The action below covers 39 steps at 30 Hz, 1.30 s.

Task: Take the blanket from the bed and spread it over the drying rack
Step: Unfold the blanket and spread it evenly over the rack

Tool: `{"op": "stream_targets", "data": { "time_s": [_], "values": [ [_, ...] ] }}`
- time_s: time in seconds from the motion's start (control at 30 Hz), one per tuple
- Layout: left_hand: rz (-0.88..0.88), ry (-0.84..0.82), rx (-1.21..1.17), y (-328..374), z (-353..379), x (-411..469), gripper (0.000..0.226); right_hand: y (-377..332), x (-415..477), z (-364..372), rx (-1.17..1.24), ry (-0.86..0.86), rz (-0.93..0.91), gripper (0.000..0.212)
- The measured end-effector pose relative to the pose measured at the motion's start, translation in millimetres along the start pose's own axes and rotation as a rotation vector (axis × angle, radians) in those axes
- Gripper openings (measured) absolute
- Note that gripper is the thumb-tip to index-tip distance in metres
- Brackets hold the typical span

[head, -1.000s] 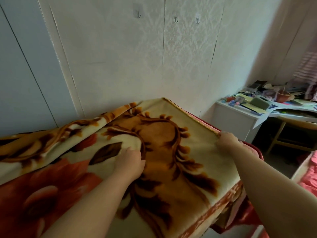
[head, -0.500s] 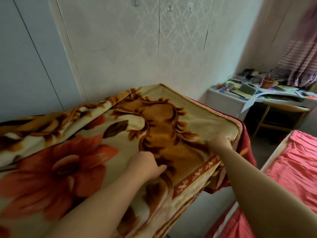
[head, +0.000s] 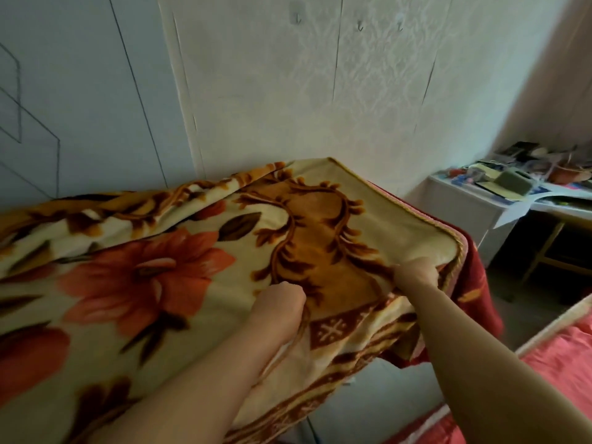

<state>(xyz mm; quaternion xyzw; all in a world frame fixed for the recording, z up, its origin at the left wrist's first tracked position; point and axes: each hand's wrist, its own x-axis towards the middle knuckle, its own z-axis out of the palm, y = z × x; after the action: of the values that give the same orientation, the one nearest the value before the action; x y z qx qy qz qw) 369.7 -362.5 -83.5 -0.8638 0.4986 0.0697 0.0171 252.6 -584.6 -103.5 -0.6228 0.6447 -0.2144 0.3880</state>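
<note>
Head view, blanket (head: 166, 277) – floral, both hands gripping, no writing legible

The room is dim, lit softly from the right, where the table (head: 499, 200) and nearby wall look palest. No glare shows. The blanket (head: 144, 283) is soft with motion blur, most at the lower left, and the forearms smear toward the bottom edge. Wide-angle distortion bends the wall panel lines at the left edge.
</note>
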Motion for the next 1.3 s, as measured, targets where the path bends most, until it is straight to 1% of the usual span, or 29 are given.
{"op": "stream_targets", "data": {
  "time_s": [0.1,0.2,0.23,0.3,0.37,0.4,0.43,0.5,0.57,0.63,0.7,0.8,0.87,0.93,1.0,1.1,1.13,1.2,1.3],
  "values": [
    [-0.043,0.013,-0.084,8,4,-12,0.014,5,-3,-5,0.012,0.029,-0.040,0.025],
    [-0.034,0.035,-0.109,15,14,-25,0.012,14,-7,-8,-0.051,0.010,-0.045,0.014],
    [-0.034,0.054,-0.121,15,16,-29,0.014,14,-9,-8,-0.091,0.004,-0.046,0.019],
    [-0.028,0.118,-0.187,12,20,-36,0.017,7,-15,-9,-0.207,0.008,-0.077,0.039],
    [-0.041,0.156,-0.273,3,20,-42,0.017,-4,-20,-9,-0.349,0.030,-0.159,0.060],
    [-0.071,0.168,-0.303,-4,19,-46,0.015,-11,-23,-6,-0.396,0.031,-0.218,0.064],
    [-0.115,0.188,-0.319,-15,17,-52,0.014,-22,-28,1,-0.417,0.023,-0.285,0.065],
    [-0.188,0.220,-0.308,-37,10,-57,0.018,-39,-35,15,-0.417,-0.004,-0.349,0.060],
    [-0.267,0.228,-0.266,-67,2,-65,0.020,-58,-51,35,-0.430,-0.073,-0.403,0.054],
    [-0.358,0.224,-0.237,-98,-8,-76,0.019,-78,-70,59,-0.437,-0.158,-0.448,0.045],
    [-0.414,0.271,-0.220,-129,-15,-87,0.015,-96,-88,85,-0.429,-0.202,-0.480,0.036],
    [-0.494,0.345,-0.189,-174,-23,-104,0.010,-120,-114,125,-0.435,-0.251,-0.568,0.034],
    [-0.560,0.357,-0.133,-207,-25,-110,0.014,-137,-131,152,-0.429,-0.286,-0.631,0.034],
    [-0.606,0.371,-0.105,-241,-27,-114,0.016,-157,-150,177,-0.419,-0.339,-0.672,0.027],
    [-0.631,0.373,-0.101,-270,-32,-117,0.016,-174,-169,199,-0.382,-0.396,-0.686,0.021],
    [-0.655,0.377,-0.081,-315,-38,-119,0.018,-196,-193,236,-0.294,-0.469,-0.705,0.027],
    [-0.672,0.374,-0.063,-336,-41,-120,0.020,-209,-200,254,-0.276,-0.480,-0.714,0.026],
    [-0.706,0.340,-0.016,-353,-44,-122,0.027,-217,-209,268,-0.263,-0.497,-0.716,0.023],
    [-0.781,0.268,0.073,-397,-47,-124,0.044,-236,-220,303,-0.111,-0.565,-0.565,0.033]
  ]
}}
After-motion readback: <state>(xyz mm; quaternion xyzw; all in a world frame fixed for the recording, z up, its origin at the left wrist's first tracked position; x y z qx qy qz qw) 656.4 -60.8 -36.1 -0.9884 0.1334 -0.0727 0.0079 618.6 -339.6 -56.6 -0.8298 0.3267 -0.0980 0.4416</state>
